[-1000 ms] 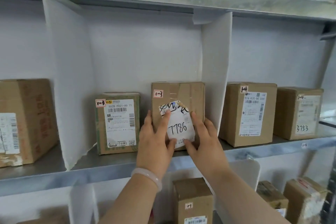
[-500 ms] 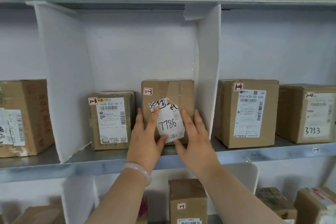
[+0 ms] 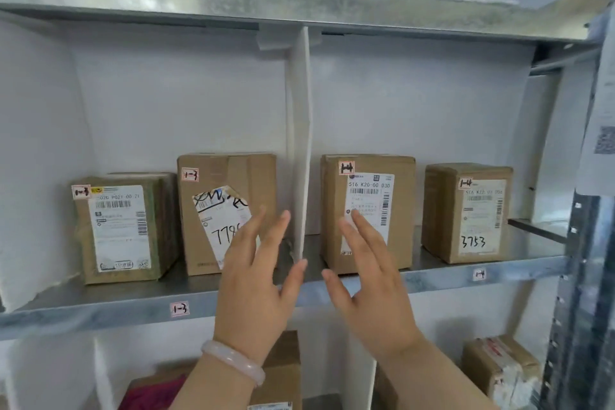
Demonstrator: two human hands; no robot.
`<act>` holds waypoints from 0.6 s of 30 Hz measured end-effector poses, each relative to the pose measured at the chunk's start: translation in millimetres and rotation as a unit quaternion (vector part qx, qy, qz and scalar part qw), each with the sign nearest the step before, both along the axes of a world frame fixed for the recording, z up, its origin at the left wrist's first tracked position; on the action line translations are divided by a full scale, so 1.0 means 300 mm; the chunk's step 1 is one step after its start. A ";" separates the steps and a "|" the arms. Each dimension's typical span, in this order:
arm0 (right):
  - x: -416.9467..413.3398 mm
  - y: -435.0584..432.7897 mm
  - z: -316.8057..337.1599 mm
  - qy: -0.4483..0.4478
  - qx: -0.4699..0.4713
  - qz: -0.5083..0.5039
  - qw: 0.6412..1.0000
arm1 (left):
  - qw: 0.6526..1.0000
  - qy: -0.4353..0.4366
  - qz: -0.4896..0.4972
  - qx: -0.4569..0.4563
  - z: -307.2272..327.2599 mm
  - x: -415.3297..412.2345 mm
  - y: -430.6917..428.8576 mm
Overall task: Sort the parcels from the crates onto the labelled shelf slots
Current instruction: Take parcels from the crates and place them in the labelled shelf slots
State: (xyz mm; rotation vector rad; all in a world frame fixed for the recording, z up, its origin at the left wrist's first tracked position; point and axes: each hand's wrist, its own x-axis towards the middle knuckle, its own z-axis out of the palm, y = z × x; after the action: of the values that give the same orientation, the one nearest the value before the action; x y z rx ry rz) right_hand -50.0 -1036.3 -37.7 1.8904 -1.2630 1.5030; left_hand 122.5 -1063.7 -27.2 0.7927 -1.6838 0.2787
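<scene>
Parcel marked 7786 (image 3: 223,210) is standing upright on the shelf (image 3: 100,309), in the slot tagged 1-3 (image 3: 179,308), just left of the white divider (image 3: 301,143) and beside a taped parcel (image 3: 123,226) on its left.

Left hand (image 3: 256,293) is hovering in front of the parcel's lower right corner. Its fingers (image 3: 275,238) are stretching straight and spread, covering the end of the handwritten number. They are gripping nothing. Whether the tips are touching the cardboard I cannot tell.

Right hand (image 3: 372,296) is hanging on the other side of the divider, in front of the neighbouring box (image 3: 366,173) in slot 1-4, fingers (image 3: 366,233) likewise straight and parted, holding nothing.

Both forearms are reaching up from below, palms turning inward toward each other, thumbs near the shelf's front edge. A pale bangle (image 3: 233,361) is sitting on the left wrist
</scene>
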 end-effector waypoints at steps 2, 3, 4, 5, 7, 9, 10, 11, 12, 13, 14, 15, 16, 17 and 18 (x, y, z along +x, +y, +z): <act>-0.070 0.009 -0.007 -0.020 0.004 -0.014 1.000 | 1.000 -0.024 -0.011 0.000 -0.008 -0.064 0.019; -0.101 0.013 -0.010 -0.030 0.007 -0.023 0.999 | 0.999 -0.033 -0.016 0.000 -0.010 -0.093 0.024; -0.132 0.017 -0.014 -0.043 0.010 -0.031 0.999 | 0.999 -0.039 -0.027 0.000 -0.011 -0.121 0.027; -0.160 0.020 -0.016 -0.057 0.012 -0.037 0.998 | 0.998 -0.040 -0.040 0.000 -0.011 -0.146 0.026; -0.208 0.026 -0.016 -0.082 0.012 -0.050 0.995 | 0.997 -0.038 -0.060 0.002 -0.004 -0.187 0.021; -0.242 0.026 -0.015 -0.099 0.017 -0.067 0.993 | 0.997 -0.042 -0.064 0.002 0.004 -0.218 0.008; -0.252 0.025 -0.017 -0.102 0.022 -0.076 0.992 | 0.997 -0.044 -0.063 0.003 0.008 -0.231 0.002; -0.258 0.024 -0.019 -0.101 0.027 -0.083 0.991 | 0.997 -0.045 -0.063 0.004 0.010 -0.243 -0.002; -0.262 0.025 -0.020 -0.097 0.033 -0.089 0.991 | 0.997 -0.045 -0.066 0.005 0.013 -0.255 -0.006; -0.265 0.028 -0.018 -0.090 0.039 -0.095 0.991 | 0.996 -0.047 -0.071 0.006 0.016 -0.265 -0.009; -0.268 0.031 -0.014 -0.083 0.046 -0.102 0.990 | 0.996 -0.050 -0.076 0.008 0.019 -0.274 -0.012; -0.274 0.034 -0.011 -0.075 0.054 -0.110 0.990 | 0.995 -0.052 -0.079 0.009 0.021 -0.282 -0.014; -0.282 0.035 -0.009 -0.068 0.061 -0.118 0.989 | 0.995 -0.052 -0.081 0.008 0.022 -0.290 -0.018; -0.290 0.036 -0.006 -0.065 0.068 -0.125 0.988 | 0.995 -0.053 -0.080 0.010 0.021 -0.297 -0.024; -0.297 0.035 -0.001 -0.067 0.074 -0.129 0.987 | 0.995 -0.054 -0.079 0.014 0.019 -0.304 -0.030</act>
State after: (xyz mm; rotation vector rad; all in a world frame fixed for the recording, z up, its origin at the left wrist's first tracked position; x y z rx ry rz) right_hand -139.1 -1026.0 -38.0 1.6577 -1.6514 1.4519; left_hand 31.4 -1072.8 -21.4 0.6706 -1.8448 0.1920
